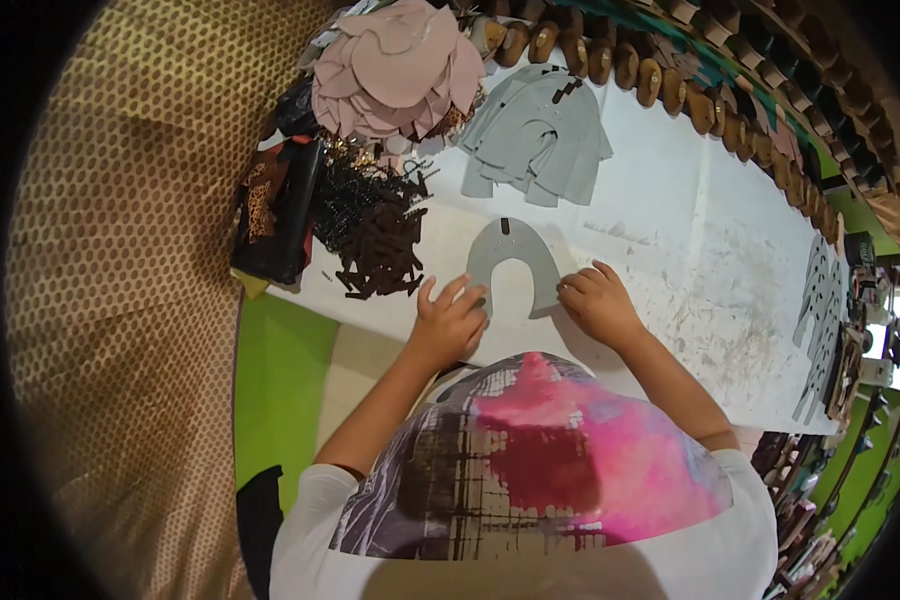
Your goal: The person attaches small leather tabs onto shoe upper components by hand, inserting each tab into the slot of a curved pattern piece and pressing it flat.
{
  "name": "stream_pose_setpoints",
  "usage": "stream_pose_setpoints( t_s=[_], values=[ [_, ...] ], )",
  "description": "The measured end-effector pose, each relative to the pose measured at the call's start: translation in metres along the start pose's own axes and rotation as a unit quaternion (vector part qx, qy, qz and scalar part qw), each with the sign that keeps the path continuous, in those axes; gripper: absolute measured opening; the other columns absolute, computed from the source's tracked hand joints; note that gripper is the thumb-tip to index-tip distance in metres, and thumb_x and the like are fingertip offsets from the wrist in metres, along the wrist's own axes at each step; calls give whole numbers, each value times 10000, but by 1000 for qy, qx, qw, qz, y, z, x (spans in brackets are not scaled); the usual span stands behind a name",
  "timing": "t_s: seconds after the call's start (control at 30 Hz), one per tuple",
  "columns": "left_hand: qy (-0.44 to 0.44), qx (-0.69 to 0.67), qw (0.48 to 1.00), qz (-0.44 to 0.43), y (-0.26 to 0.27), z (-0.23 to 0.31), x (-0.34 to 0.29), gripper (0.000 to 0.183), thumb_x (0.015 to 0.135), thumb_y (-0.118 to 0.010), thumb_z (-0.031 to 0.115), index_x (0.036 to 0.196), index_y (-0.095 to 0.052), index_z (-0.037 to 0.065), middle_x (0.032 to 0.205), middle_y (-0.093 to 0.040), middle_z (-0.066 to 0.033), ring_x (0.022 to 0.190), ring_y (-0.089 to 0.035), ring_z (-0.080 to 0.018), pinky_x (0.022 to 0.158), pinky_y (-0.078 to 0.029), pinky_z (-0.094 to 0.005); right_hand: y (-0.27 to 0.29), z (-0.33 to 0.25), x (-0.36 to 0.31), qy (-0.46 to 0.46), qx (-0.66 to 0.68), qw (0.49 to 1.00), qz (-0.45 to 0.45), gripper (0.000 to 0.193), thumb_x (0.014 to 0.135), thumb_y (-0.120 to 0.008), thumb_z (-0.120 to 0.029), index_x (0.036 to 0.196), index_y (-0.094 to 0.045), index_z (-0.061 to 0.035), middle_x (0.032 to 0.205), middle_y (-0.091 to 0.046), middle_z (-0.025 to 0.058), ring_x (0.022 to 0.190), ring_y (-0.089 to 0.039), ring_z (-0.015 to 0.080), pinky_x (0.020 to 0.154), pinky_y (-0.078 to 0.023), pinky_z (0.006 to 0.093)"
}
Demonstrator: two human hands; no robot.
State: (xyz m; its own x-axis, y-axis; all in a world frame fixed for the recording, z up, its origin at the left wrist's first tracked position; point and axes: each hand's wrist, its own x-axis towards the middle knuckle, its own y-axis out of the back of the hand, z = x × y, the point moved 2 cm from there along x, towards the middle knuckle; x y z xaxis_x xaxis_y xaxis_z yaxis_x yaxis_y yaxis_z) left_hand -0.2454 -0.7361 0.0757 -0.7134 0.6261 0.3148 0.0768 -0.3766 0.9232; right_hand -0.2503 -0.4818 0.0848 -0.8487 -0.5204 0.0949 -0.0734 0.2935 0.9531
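Workshop bench, white-topped (710, 230), stained and scuffed, running from near left to far right; green floor below its near edge, a dotted tan cloth hanging at far left.

Item 1: grey horseshoe-shaped cut piece (513, 262), flat on the bench straight ahead of the person. Closed arch points far, the two legs point near, so its long axis runs near to far. A small dark tab sits at the top of the arch.

Item 2: left hand (450, 318), fingers spread and loose, fingertips resting at the end of the left leg; nothing gripped.

Item 3: right hand (598, 300), fingers curled, tips pressing at or just beside the end of the right leg; whether it pinches the edge cannot be told. Both hands lie on the near side of the piece, about equally close, one per leg.

Item 4: heap of small dark strips (378, 235), left of the piece, just apart from the left hand.

Item 5: stack of grey cut pieces (540, 135), far of the horseshoe.

Item 6: pile of pink cut pieces (400, 70), far left.

Item 7: row of brown wooden forms (660, 80) along the far edge.

Item 8: further grey pieces (818, 310) at the right end.
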Motion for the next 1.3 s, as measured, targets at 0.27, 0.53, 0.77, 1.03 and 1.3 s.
stream_pose_setpoints(
  t_s=[0.27, 0.53, 0.77, 1.03, 1.3],
  values=[
    [173, -38, 980, -87, -31, 14, 2, 439, 797, -620, 381, 1164, -580, 144, 1333, -442, -69, 1283, -341, -264, 1044, -167, -572, -27, -19, 1, -110, 23, 994, -17, 391, 820, -613, -376, 1106, -600, -110, 1207, -551, 62, 1181, -467, 254, 1030, -314, 502],
    [153, 88, 983, -57, -67, -10, 21, 678, 862, -508, 484, 1390, -359, 85, 1458, -326, -68, 1352, -255, -303, 1071, -91, -592, -76, -21, 40, -107, -74, 991, 43, 614, 875, -475, -490, 1361, -410, -120, 1425, -386, 73, 1330, -324, 304, 1066, -190, 583],
    [215, 45, 971, -91, -59, -5, 8, 736, 878, -446, 530, 1426, -283, 66, 1482, -282, -92, 1373, -200, -326, 1074, -39, -598, -82, -13, 24, -173, -73, 982, 17, 704, 884, -382, -584, 1417, -335, -127, 1483, -301, 49, 1385, -210, 318, 1065, -31, 627],
    [245, 79, 958, -123, -33, -11, 9, 597, 893, -454, 479, 1373, -406, 127, 1464, -311, -101, 1357, -235, -328, 1066, -61, -617, -76, -13, 15, -230, -63, 971, 1, 698, 907, -360, -559, 1430, -297, -101, 1494, -263, 99, 1399, -152, 327, 1061, 2, 631],
    [309, 189, 932, -24, 9, -103, 8, 278, 804, -647, 221, 1081, -666, 231, 1357, -448, -32, 1316, -305, -294, 1054, -96, -641, -67, -13, -3, -251, -35, 967, 6, 646, 934, -339, -510, 1428, -291, -96, 1500, -232, 129, 1399, -144, 330, 1080, -9, 603]
  ],
)
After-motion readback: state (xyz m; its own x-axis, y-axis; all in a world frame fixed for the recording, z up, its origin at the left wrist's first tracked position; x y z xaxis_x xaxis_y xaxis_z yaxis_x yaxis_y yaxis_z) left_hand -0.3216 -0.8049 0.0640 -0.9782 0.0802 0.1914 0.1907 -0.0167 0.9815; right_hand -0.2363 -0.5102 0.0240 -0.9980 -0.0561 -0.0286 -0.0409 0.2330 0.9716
